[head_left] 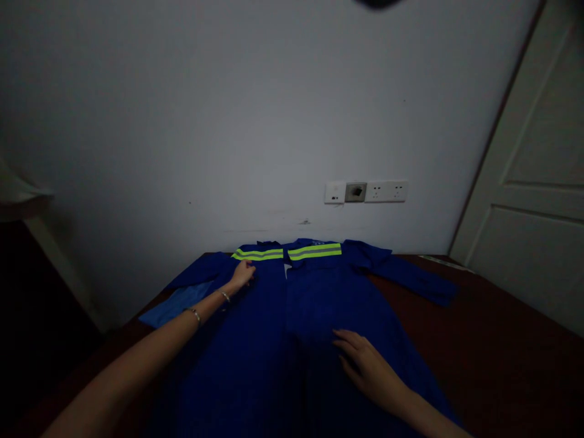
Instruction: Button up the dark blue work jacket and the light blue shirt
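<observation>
A dark blue work garment [335, 298] lies spread out, with yellow-green and grey reflective bands across its chest. Whether it is a jacket or a coverall is lost in the dark lower part. My left hand [243, 275] is over the chest on the left, just below the left reflective band [260, 254]. Its fingers are curled in, and what they hold, if anything, is hidden. Lower down on the right side of the cloth is my right hand [371, 368], fingers apart and holding nothing. The right sleeve [417, 280] stretches out sideways.
Under the garment is a dark reddish-brown tabletop [479, 340]. A lighter blue cloth [176, 306] sticks out at the left. Behind rises a pale wall [255, 121] with a row of sockets [386, 191]. A panelled white door [542, 164] stands at the right.
</observation>
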The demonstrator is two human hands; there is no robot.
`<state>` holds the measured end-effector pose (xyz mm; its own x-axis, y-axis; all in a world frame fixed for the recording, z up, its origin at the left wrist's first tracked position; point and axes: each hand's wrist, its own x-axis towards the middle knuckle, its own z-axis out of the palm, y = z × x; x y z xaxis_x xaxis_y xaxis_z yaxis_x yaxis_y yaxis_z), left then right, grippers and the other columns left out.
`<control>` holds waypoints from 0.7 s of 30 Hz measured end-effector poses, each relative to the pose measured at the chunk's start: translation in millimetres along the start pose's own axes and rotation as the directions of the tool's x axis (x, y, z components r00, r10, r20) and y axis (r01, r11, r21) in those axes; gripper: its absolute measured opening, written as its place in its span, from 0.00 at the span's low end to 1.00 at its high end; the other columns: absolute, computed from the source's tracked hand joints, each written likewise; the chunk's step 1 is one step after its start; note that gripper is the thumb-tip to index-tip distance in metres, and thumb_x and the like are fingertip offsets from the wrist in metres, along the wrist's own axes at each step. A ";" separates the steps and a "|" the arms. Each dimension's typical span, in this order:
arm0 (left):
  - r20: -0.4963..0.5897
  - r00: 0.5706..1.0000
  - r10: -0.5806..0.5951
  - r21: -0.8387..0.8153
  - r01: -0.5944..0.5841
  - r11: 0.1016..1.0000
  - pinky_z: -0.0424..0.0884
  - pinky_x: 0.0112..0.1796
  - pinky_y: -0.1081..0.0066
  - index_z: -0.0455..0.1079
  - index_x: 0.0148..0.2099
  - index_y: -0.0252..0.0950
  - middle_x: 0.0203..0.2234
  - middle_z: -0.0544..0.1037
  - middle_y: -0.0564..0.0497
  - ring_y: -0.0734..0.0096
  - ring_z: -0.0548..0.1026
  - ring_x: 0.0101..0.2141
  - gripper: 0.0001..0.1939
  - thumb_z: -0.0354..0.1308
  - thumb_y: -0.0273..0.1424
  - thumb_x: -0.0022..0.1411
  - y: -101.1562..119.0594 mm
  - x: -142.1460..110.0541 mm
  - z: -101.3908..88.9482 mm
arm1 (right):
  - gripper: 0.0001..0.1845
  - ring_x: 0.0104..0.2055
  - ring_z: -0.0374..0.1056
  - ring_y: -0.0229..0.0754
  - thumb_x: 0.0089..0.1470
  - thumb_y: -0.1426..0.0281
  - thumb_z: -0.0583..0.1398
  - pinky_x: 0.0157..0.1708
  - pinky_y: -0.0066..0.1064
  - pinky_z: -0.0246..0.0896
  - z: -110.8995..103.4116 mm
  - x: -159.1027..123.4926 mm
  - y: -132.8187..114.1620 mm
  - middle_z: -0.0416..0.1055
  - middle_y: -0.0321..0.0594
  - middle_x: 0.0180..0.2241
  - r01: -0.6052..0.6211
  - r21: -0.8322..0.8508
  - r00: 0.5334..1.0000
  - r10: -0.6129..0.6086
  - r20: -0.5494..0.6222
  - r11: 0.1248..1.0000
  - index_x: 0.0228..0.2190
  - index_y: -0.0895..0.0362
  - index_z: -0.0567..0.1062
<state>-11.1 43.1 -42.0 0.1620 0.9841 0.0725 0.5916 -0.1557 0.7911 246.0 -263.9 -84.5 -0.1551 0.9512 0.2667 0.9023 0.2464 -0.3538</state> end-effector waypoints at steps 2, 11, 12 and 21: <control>-0.063 0.998 0.029 0.149 -0.019 0.989 0.67 0.27 0.75 0.57 0.51 0.28 0.38 0.71 0.41 0.69 0.72 0.32 0.20 0.49 0.28 0.56 1.2 25.5 2.3 | 0.19 0.56 0.54 0.47 0.55 0.69 0.49 0.55 0.44 0.50 0.4 0.5 2.1 0.59 0.42 0.54 -0.003 -0.001 1.000 0.003 0.018 1.000 0.48 0.53 0.68; 0.009 0.932 0.362 0.668 -0.275 0.692 0.58 0.49 0.64 0.63 0.46 0.27 0.44 0.69 0.37 0.58 0.66 0.47 0.15 0.49 0.27 0.56 -12.3 85.1 13.2 | 0.20 0.56 0.54 0.47 0.56 0.69 0.49 0.55 0.44 0.51 -2.0 1.1 2.2 0.59 0.42 0.54 -0.002 -0.004 1.000 0.002 0.025 1.000 0.49 0.53 0.67; 0.016 0.928 0.373 0.672 -0.286 0.683 0.58 0.48 0.64 0.64 0.45 0.27 0.44 0.69 0.37 0.58 0.66 0.47 0.14 0.49 0.27 0.56 -12.1 89.4 14.9 | 0.20 0.56 0.54 0.47 0.56 0.69 0.49 0.55 0.44 0.51 -2.3 1.2 2.0 0.59 0.43 0.54 -0.007 -0.001 1.000 0.007 0.029 1.000 0.50 0.53 0.67; -0.193 0.963 0.189 0.352 -0.111 0.930 0.62 0.44 0.69 0.71 0.35 0.28 0.37 0.74 0.39 0.59 0.70 0.44 0.13 0.49 0.32 0.56 22.0 142.3 21.4 | 0.20 0.56 0.55 0.48 0.54 0.69 0.50 0.54 0.44 0.51 -11.8 6.0 -2.5 0.60 0.44 0.54 -0.058 0.039 0.996 0.055 0.073 0.998 0.49 0.53 0.68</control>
<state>41.8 177.9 -27.3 0.1149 0.9347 0.3363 0.8095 -0.2844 0.5137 247.6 -261.0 -71.5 -0.1347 0.9743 0.1806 0.8933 0.1983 -0.4035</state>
